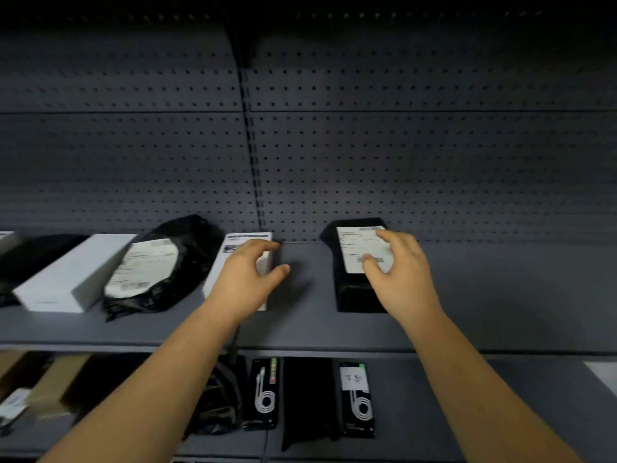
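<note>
You have two labelled black parcels (150,265) (352,292), two white boxes (66,275) (218,269) in full view, and two cable packs (264,392) (356,401).

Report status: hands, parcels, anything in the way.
Left hand arched over white box, thumb clear, no grip. Right hand spread on label of black parcel. Black bag close on box's left.

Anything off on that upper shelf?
No damage or spills. The crumpled black bag and long white box lie skewed to the shelf edge; the black parcel under the right hand sits apart from the row.
</note>
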`<state>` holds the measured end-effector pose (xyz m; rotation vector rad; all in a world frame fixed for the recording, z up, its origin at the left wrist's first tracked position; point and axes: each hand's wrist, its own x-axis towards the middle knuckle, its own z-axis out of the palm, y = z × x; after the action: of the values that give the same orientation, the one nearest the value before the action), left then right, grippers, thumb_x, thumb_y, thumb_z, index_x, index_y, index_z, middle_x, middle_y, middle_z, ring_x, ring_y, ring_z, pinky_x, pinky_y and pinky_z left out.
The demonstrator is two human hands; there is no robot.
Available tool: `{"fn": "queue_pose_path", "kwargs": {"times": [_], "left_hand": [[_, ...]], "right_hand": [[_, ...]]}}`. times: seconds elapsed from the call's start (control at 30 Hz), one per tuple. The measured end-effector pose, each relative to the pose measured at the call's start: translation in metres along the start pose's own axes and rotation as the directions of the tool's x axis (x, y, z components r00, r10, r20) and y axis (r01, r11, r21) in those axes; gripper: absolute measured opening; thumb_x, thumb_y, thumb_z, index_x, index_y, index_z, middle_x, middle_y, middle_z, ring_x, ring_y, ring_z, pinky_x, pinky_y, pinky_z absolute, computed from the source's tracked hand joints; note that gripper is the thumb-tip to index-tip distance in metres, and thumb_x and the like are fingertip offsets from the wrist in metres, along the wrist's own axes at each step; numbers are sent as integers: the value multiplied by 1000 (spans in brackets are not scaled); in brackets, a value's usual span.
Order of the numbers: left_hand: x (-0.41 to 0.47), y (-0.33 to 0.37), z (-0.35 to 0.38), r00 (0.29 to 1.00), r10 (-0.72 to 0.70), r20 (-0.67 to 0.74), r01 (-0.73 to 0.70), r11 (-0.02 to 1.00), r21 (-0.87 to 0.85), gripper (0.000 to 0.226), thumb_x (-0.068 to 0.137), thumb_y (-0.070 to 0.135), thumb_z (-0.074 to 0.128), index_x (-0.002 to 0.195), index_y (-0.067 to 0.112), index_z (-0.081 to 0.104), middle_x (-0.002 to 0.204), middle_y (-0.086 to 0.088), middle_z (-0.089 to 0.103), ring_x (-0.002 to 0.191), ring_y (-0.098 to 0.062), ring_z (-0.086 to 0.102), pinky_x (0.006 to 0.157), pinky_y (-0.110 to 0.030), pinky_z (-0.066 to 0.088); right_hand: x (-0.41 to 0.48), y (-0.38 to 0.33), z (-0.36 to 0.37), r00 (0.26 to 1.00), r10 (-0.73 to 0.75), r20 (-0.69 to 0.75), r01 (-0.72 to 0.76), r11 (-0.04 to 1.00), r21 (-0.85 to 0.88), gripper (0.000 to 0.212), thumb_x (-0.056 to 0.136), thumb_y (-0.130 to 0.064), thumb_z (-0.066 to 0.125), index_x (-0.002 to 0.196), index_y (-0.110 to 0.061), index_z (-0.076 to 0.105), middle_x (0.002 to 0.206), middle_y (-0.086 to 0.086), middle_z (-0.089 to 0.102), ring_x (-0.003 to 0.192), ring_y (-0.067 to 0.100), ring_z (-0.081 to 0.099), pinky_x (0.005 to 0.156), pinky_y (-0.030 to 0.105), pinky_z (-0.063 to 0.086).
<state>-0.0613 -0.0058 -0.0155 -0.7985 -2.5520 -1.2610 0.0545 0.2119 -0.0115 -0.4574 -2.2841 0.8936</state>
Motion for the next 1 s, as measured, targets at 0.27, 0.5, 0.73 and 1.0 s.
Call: {"fn": "queue_pose_path", "kwargs": {"times": [0.27,0.5,0.73,1.0], "left_hand": [[-28,-67,-63,967,-232,107,217,966,140,57,78,36,78,129,22,55,123,5,58,110,-14,56,93,-26,45],[-30,-82,-63,980,-191,59,196,977,-81,61,81,18,75,134,28,47,105,15,62,96,-6,58,84,-19,42],[-12,-80,-80,998,60,-10,-61,974,-217,42,82,15,74,119,30,62,118,16,63,107,-3,58,92,-18,46],[-14,-91,-72,991,130,-18,-128,937,-324,57,80,5,74,126,32,53,123,16,52,106,6,55,85,-10,46]], "right_hand": [[-17,-73,99,905,-46,423,6,995,96,39,95,-35,60,131,-20,57,126,-5,47,110,10,51,97,26,42],[-23,-96,137,900,171,401,-195,981,20,41,94,-31,60,133,-20,56,123,-1,50,97,12,51,84,19,35],[-27,-107,145,740,392,547,-592,766,251,46,102,-46,40,135,-17,55,124,2,63,103,19,65,98,41,53],[-27,-119,142,837,367,406,-476,854,210,45,99,-56,39,124,-24,58,117,-3,63,108,18,59,103,44,47]]}}
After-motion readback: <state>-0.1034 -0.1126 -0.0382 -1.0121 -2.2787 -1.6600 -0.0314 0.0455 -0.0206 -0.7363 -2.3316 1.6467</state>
